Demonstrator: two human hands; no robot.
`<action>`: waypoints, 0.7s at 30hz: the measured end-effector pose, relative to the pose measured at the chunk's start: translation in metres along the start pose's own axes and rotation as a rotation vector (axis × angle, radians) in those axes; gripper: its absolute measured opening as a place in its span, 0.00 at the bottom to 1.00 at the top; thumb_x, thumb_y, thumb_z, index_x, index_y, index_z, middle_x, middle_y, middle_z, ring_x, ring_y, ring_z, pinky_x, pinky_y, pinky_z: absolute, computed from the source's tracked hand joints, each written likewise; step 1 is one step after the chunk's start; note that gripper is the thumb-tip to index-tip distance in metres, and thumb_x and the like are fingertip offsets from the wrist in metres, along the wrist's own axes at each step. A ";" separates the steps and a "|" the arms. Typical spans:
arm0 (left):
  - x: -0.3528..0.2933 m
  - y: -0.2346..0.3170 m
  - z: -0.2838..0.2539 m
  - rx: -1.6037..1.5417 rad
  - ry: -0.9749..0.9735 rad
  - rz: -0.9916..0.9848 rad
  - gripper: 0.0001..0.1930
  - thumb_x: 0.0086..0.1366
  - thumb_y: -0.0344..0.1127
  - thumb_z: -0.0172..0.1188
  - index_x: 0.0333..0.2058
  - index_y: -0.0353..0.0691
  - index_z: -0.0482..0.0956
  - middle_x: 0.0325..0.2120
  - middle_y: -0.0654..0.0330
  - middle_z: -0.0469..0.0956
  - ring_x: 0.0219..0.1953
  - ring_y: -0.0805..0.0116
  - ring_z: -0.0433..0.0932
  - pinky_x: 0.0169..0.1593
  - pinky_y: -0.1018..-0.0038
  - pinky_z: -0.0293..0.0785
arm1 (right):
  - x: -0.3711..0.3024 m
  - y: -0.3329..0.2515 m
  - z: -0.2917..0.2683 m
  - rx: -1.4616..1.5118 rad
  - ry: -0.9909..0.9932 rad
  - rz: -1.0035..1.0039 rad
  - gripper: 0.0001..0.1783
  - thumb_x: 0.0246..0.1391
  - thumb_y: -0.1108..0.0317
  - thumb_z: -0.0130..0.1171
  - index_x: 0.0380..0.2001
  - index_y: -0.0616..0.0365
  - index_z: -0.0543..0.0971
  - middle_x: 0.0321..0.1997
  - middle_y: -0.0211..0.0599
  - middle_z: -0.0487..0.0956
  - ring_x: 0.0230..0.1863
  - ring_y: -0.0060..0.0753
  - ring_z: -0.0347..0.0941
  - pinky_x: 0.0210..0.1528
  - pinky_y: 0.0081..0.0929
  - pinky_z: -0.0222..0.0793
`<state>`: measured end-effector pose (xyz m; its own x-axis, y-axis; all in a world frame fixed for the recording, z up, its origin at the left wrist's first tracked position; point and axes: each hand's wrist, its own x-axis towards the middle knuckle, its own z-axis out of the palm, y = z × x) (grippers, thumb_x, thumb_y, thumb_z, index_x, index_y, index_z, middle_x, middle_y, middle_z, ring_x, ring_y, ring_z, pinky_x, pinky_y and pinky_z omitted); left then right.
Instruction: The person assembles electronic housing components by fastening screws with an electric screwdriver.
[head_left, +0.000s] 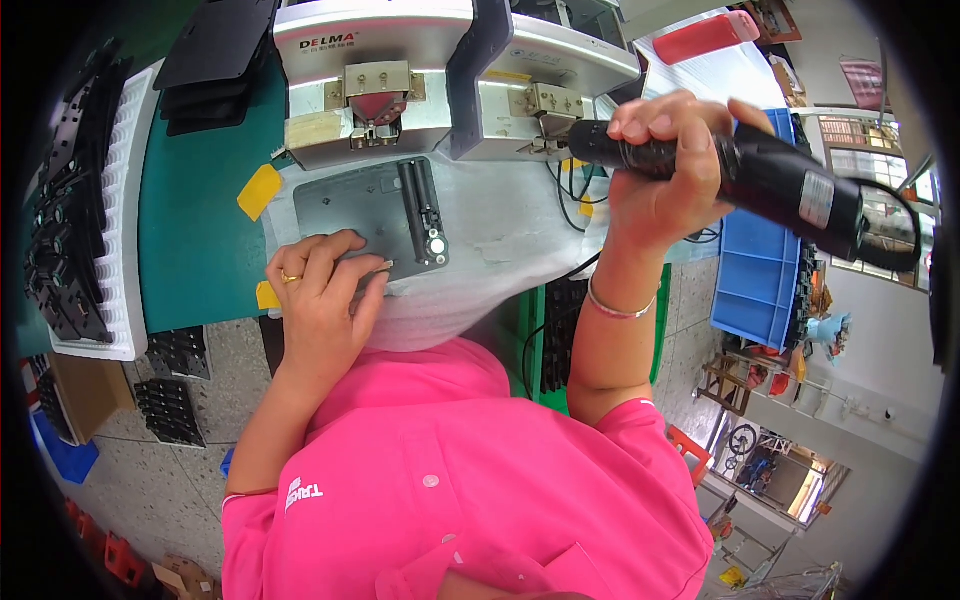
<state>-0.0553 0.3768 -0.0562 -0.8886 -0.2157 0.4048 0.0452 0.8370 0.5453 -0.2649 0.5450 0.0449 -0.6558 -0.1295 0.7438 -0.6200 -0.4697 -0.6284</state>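
Note:
My right hand (680, 165) is raised at the right, its fingers wrapped round a black electric screwdriver (775, 180) tilted down to the right, with a cord at its lower end. On the white-covered worktop lies a flat dark grey plate (355, 210) with a black strip-shaped part (422, 205) along its right side and a round silver piece near the strip's near end. My left hand (325, 290) is on the plate's near left part. Its thumb and index finger meet at the near edge, and the other fingers bend over the top.
Two screw-feeding machines (370, 100) stand behind the plate. At the left are a white foam tray (120, 220) of black parts and stacked black plates (215, 60). A blue crate (755, 270) stands at the right; a red object (705, 38) lies at the back right.

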 end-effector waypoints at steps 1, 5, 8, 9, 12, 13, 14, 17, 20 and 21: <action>0.000 0.000 -0.001 0.007 -0.002 0.001 0.11 0.48 0.31 0.68 0.32 0.47 0.79 0.41 0.65 0.75 0.47 0.62 0.71 0.54 0.63 0.55 | 0.003 0.002 -0.002 -0.002 0.003 0.002 0.24 0.52 0.79 0.53 0.52 0.60 0.60 0.23 0.40 0.72 0.20 0.30 0.69 0.25 0.33 0.75; -0.001 0.000 -0.004 0.000 -0.008 0.009 0.12 0.48 0.31 0.68 0.34 0.46 0.79 0.42 0.65 0.75 0.47 0.61 0.71 0.54 0.63 0.56 | 0.017 0.006 -0.008 0.139 -0.170 0.128 0.22 0.53 0.81 0.54 0.50 0.60 0.63 0.23 0.39 0.72 0.20 0.30 0.69 0.26 0.34 0.73; -0.002 0.002 -0.010 -0.003 -0.017 -0.029 0.15 0.48 0.32 0.68 0.36 0.46 0.78 0.44 0.64 0.74 0.48 0.60 0.70 0.53 0.62 0.57 | 0.020 0.008 -0.009 0.163 -0.197 0.166 0.21 0.52 0.81 0.54 0.49 0.60 0.63 0.23 0.40 0.72 0.20 0.30 0.69 0.25 0.34 0.73; -0.003 0.001 -0.011 -0.005 -0.027 -0.047 0.15 0.47 0.32 0.69 0.37 0.45 0.78 0.45 0.63 0.73 0.49 0.60 0.70 0.53 0.62 0.58 | 0.019 0.008 -0.008 0.168 -0.203 0.168 0.21 0.52 0.81 0.54 0.49 0.60 0.63 0.23 0.40 0.72 0.20 0.30 0.69 0.25 0.34 0.73; -0.007 -0.003 -0.012 -0.009 -0.042 -0.067 0.17 0.48 0.34 0.69 0.38 0.44 0.78 0.46 0.62 0.73 0.49 0.58 0.69 0.52 0.62 0.59 | 0.020 0.003 -0.004 0.123 -0.146 0.176 0.21 0.52 0.81 0.54 0.49 0.59 0.63 0.22 0.40 0.71 0.19 0.30 0.68 0.24 0.34 0.73; -0.008 -0.005 -0.012 -0.013 -0.052 -0.061 0.17 0.48 0.34 0.70 0.39 0.44 0.79 0.46 0.62 0.74 0.49 0.57 0.69 0.52 0.63 0.60 | 0.020 0.003 -0.003 0.127 -0.153 0.179 0.21 0.52 0.81 0.54 0.49 0.59 0.63 0.22 0.40 0.71 0.19 0.30 0.68 0.24 0.34 0.73; -0.009 -0.006 -0.012 -0.013 -0.047 -0.067 0.17 0.48 0.34 0.70 0.39 0.44 0.79 0.46 0.62 0.74 0.49 0.57 0.69 0.52 0.63 0.60 | 0.020 0.004 -0.002 0.103 -0.182 0.177 0.21 0.52 0.81 0.54 0.49 0.59 0.64 0.22 0.40 0.71 0.20 0.30 0.68 0.24 0.34 0.72; -0.010 -0.007 -0.011 -0.014 -0.028 -0.061 0.18 0.47 0.34 0.70 0.38 0.45 0.78 0.46 0.63 0.73 0.50 0.59 0.69 0.53 0.61 0.59 | 0.020 0.003 -0.003 0.090 -0.237 0.189 0.21 0.52 0.81 0.54 0.49 0.59 0.65 0.22 0.39 0.70 0.20 0.29 0.67 0.24 0.34 0.72; -0.011 -0.008 -0.012 -0.016 -0.021 -0.067 0.17 0.47 0.34 0.70 0.38 0.45 0.78 0.46 0.63 0.73 0.50 0.59 0.69 0.53 0.62 0.59 | 0.016 -0.001 -0.002 0.100 -0.243 0.225 0.21 0.52 0.81 0.54 0.49 0.58 0.65 0.21 0.38 0.69 0.20 0.28 0.67 0.24 0.33 0.71; -0.012 -0.009 -0.011 -0.021 -0.023 -0.061 0.18 0.47 0.34 0.70 0.38 0.44 0.77 0.46 0.63 0.73 0.50 0.59 0.69 0.53 0.62 0.59 | 0.012 -0.004 0.001 0.096 -0.220 0.244 0.21 0.52 0.81 0.54 0.50 0.58 0.66 0.22 0.37 0.69 0.20 0.28 0.66 0.23 0.33 0.71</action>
<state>-0.0402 0.3663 -0.0572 -0.9001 -0.2544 0.3538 -0.0002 0.8121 0.5835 -0.2700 0.5450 0.0567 -0.6646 -0.4287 0.6120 -0.4063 -0.4800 -0.7775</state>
